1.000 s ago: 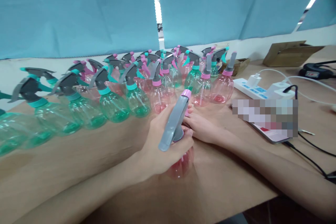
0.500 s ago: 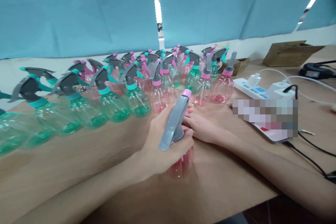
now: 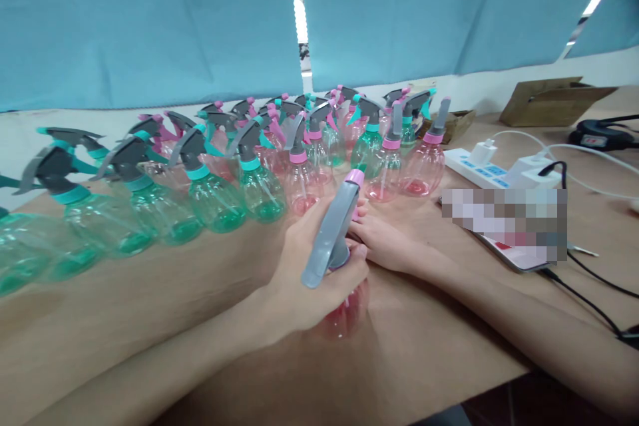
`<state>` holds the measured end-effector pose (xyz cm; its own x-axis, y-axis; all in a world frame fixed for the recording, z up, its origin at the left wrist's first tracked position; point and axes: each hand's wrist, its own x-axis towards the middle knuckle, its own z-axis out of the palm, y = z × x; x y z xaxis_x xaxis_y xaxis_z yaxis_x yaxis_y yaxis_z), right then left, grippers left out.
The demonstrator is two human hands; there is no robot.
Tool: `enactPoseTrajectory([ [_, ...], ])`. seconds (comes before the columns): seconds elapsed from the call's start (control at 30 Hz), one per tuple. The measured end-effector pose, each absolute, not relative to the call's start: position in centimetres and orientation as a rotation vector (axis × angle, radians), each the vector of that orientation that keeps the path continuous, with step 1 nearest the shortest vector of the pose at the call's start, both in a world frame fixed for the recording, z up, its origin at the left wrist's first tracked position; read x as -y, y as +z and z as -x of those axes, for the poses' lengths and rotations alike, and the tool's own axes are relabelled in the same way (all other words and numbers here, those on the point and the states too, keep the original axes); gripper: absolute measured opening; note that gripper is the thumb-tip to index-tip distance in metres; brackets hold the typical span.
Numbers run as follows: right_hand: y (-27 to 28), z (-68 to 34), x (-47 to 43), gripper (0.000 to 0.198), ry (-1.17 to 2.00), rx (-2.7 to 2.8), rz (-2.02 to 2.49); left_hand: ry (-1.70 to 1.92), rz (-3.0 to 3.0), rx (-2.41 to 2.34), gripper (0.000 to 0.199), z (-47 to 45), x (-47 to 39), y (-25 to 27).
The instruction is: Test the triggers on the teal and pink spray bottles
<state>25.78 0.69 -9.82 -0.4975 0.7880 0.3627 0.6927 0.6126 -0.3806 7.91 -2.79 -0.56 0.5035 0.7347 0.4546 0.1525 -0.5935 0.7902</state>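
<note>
My left hand point(image 3: 304, 273) is wrapped around the neck and body of a pink see-through spray bottle point(image 3: 347, 309) that stands on the brown table point(image 3: 150, 306). Its grey trigger head point(image 3: 330, 229) with a pink nozzle tip points up and away. My right hand point(image 3: 384, 243) lies just behind the bottle, fingertips touching the head near the nozzle and trigger. Whether it grips the head is hard to tell.
Several green and pink spray bottles point(image 3: 214, 196) stand in rows across the back of the table. At the right lie a white power strip point(image 3: 492, 170) with plugs, a phone point(image 3: 504, 229), black cables point(image 3: 594, 286) and a cardboard box point(image 3: 549, 101). A blue curtain hangs behind.
</note>
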Motion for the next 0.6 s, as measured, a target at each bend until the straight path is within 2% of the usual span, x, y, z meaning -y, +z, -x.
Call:
enactPoseTrajectory([
  [0.6, -9.50, -25.69, -0.49, 0.020, 0.283, 2.348, 1.217, 1.065, -2.104, -0.653, 0.022, -7.81, 2.96, 0.12],
])
